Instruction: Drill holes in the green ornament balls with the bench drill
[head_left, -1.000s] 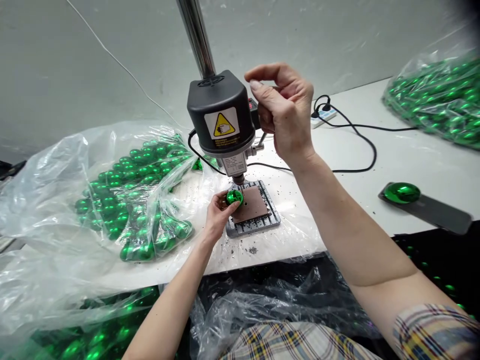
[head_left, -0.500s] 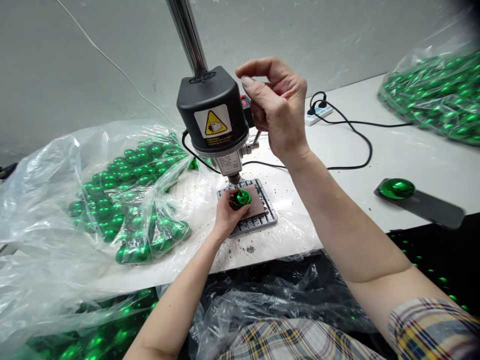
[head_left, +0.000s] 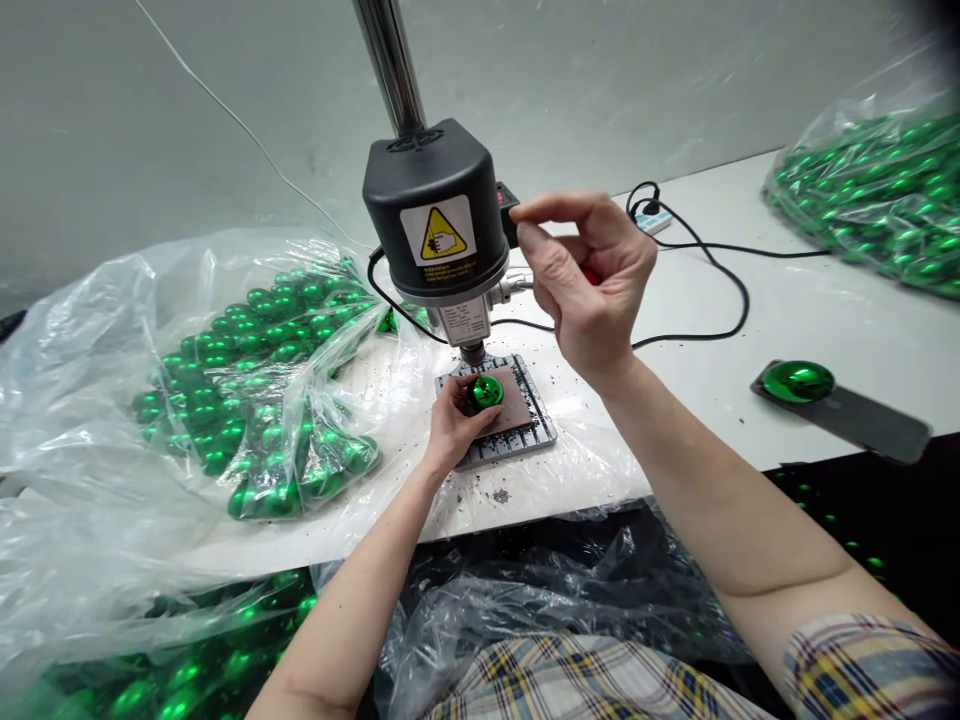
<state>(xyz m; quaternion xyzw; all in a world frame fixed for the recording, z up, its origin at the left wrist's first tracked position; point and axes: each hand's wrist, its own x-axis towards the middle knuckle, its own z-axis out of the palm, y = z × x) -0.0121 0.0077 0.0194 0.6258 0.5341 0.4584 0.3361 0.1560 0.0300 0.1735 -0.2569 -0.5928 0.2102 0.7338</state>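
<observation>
Under a black bench drill [head_left: 435, 215], my left hand [head_left: 456, 418] grips a shiny green ball [head_left: 487, 393] between thumb and fingers. The ball rests on a brown pad [head_left: 516, 400] on the drill's slotted metal base [head_left: 540, 425]. To the right of the drill head, my right hand [head_left: 592, 275] is closed with its fingers curled around a red knob [head_left: 591, 274], mostly hidden by the hand. A silver lever arm runs from the drill towards this hand. The drill's tip is just above the ball.
Clear plastic bags of green balls lie at the left [head_left: 255, 350] and far right [head_left: 870, 200]. A phone [head_left: 877, 420] bears another green ball [head_left: 796, 381]. Black cables lead to a power strip [head_left: 651, 222]. Dark shavings are scattered around the base.
My right hand has moved down and slightly right, and the red knob now shows in it. The drill bit no longer reaches into the ball. My left hand keeps its hold.
</observation>
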